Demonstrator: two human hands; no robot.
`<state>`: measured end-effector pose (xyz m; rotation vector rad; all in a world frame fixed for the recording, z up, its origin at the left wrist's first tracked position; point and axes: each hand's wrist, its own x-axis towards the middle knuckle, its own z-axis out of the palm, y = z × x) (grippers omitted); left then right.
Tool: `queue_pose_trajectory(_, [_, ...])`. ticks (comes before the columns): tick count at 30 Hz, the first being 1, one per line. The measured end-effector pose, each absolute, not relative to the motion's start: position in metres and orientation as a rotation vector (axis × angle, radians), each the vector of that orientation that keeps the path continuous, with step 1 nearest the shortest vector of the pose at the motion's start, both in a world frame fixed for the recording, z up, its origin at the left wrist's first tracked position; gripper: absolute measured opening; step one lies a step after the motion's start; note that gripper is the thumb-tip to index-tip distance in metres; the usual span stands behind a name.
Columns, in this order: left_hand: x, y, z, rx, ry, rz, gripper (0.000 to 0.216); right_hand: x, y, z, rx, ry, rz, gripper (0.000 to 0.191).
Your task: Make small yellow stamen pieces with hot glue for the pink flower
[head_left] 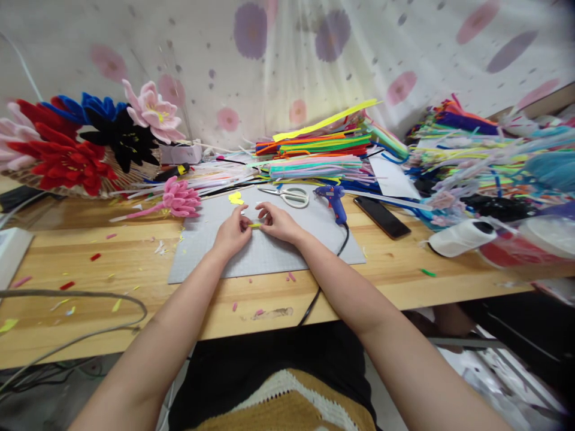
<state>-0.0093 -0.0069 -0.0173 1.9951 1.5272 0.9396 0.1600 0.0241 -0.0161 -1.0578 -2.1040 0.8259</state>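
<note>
My left hand (232, 230) and my right hand (277, 221) meet over a grey cutting mat (269, 254), both pinching a short yellow pipe-cleaner piece (255, 225) between their fingertips. More yellow bits (236, 197) lie on the mat just beyond the hands. White-handled scissors (287, 195) rest at the mat's far edge, and a blue glue gun (333, 200) stands to their right with its black cord running off the table's front edge.
A pink pipe-cleaner flower (179, 200) lies left of the mat. Red, blue, black and pink flowers (81, 146) sit at the far left. Stacks of coloured pipe cleaners (323, 152) fill the back; a black phone (381, 216) and white roll (458, 237) lie right.
</note>
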Motion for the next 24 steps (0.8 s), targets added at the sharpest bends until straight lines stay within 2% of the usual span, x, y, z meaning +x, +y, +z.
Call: queue_pose_trajectory(24, [-0.0068, -0.008, -0.0138, 2.004, 1.568, 0.925, 0.051, 0.1523, 0.0242, -0.0192, -1.112, -2.058, 0.832, 0.025])
